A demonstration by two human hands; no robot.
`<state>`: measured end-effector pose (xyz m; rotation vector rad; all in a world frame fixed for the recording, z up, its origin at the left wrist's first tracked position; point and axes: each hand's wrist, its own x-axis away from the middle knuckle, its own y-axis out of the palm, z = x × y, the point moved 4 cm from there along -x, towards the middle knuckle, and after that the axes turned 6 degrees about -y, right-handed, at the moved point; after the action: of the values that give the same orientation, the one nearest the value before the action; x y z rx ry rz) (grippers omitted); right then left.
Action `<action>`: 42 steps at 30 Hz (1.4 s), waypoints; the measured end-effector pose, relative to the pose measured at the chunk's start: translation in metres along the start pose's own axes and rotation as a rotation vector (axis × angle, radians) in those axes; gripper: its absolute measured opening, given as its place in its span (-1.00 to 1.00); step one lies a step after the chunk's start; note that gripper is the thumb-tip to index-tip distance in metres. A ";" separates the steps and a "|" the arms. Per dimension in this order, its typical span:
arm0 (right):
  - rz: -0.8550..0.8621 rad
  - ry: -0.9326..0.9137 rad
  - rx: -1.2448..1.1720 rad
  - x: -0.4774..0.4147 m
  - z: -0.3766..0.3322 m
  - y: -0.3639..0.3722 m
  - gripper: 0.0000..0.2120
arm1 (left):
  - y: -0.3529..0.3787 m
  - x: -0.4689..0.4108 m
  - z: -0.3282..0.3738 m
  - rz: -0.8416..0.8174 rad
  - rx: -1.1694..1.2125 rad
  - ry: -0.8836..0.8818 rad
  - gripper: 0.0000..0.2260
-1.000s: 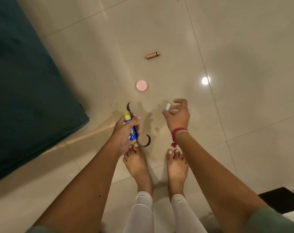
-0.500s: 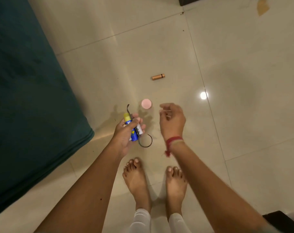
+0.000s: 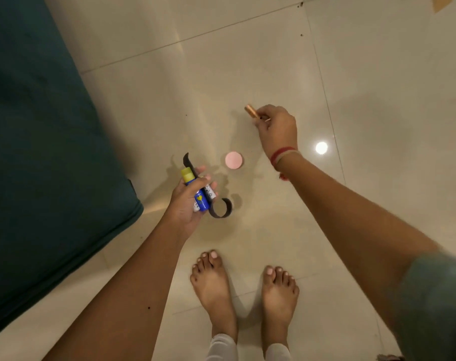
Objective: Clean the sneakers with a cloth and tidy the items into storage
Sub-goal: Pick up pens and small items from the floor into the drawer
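Head view: the step in hand appears to be item pickup for storage; no sneakers or cloth are showing. R hand [image 3: 277, 131] is pinching the copper tube [image 3: 251, 111] at its near end, on or just above the floor [image 3: 378, 204] (can't tell which). The tube's long axis is running diagonally, free end pointing up-left in frame, away from the feet. L hand [image 3: 187, 204] is gripping a blue tube [image 3: 195, 190], a white tube [image 3: 211, 193] and a dark curved band [image 3: 221, 211]. The next move is probably calling for a lift, then a reach back to the pink disc [image 3: 234, 160], lying on the floor between both hands.
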<state>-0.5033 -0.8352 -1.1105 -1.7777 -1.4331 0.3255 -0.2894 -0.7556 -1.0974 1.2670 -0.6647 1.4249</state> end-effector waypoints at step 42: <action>0.153 0.220 -0.542 0.222 -0.094 -0.157 -0.82 | 0.043 0.177 -0.016 0.178 -0.155 -0.074 -0.84</action>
<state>-0.4802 -0.6699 -0.8761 -2.2797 -1.3054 -0.2018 -0.3116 -0.6935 -0.9271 1.1656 -0.9399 1.4445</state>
